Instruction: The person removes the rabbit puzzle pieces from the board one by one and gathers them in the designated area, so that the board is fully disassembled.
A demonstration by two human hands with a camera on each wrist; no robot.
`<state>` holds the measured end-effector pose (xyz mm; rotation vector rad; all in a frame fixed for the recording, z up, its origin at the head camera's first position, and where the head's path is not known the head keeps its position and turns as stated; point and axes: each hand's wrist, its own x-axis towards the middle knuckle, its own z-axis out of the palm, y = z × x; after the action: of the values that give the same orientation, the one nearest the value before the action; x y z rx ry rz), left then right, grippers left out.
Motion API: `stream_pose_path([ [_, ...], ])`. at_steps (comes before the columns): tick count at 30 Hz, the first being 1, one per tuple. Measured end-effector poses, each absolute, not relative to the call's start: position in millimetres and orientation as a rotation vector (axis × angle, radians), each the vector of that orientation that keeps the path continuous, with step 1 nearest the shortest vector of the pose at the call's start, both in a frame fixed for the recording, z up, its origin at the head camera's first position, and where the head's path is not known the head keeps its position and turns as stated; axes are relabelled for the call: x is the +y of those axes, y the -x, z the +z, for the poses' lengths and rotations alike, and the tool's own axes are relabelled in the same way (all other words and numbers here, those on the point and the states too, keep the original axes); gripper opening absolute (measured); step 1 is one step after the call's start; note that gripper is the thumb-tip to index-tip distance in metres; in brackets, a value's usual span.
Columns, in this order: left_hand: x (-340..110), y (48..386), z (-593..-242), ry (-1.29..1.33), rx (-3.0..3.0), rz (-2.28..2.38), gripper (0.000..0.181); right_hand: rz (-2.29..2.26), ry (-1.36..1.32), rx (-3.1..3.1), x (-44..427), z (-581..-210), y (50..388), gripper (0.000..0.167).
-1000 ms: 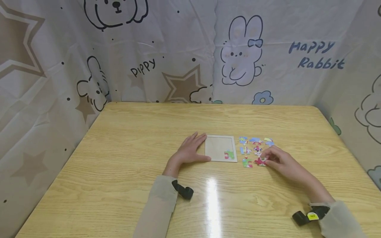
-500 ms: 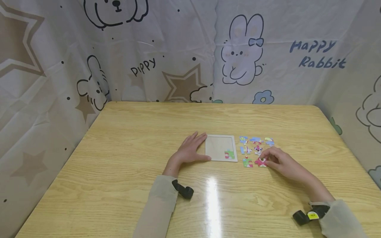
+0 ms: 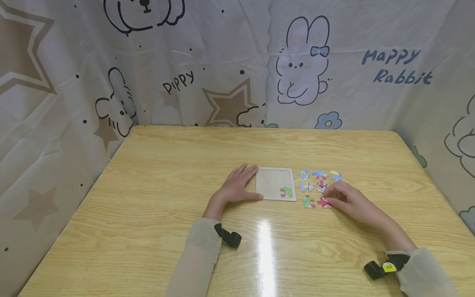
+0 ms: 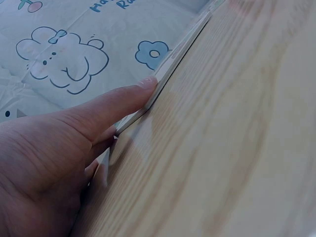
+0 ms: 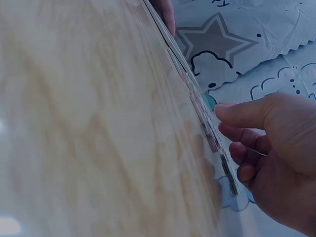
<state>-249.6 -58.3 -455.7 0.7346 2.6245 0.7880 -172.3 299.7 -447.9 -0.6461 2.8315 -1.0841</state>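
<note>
In the head view, a pale wooden puzzle tray (image 3: 271,177) lies mid-table, with a green and red jigsaw piece (image 3: 285,192) in its near right corner. My left hand (image 3: 237,187) spreads along the tray's left side, thumb at the near corner and fingers at the far one; in the left wrist view the thumb touches the edge. Over the loose pieces' near right part hovers my right hand (image 3: 349,202), fingers loosely curved. Its thumb and index finger are at a red jigsaw piece (image 3: 323,202), partly hidden. The right wrist view shows no piece lifted between them.
Right of the tray lie several loose jigsaw pieces in rows, among them a green piece (image 3: 308,202), a blue and yellow piece (image 3: 303,173) and a character-face piece (image 3: 322,186). A printed curtain (image 3: 230,62) stands behind the wooden table (image 3: 167,156).
My right thumb and fingers have shifted slightly over the red jigsaw piece, with the thumb now farther across it. The left hand and the tray keep their places.
</note>
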Motion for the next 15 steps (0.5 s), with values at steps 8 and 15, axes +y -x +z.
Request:
stream_pose_path([
  [8, -59, 250, -456, -0.734, 2.623, 0.796, 0.095, -1.151, 0.676, 2.742, 278, -447, 185, 0.014],
  [15, -59, 250, -457, -0.721, 2.614, 0.799, 0.095, -1.171, 0.717, 2.637, 257, -446, 201, 0.015],
])
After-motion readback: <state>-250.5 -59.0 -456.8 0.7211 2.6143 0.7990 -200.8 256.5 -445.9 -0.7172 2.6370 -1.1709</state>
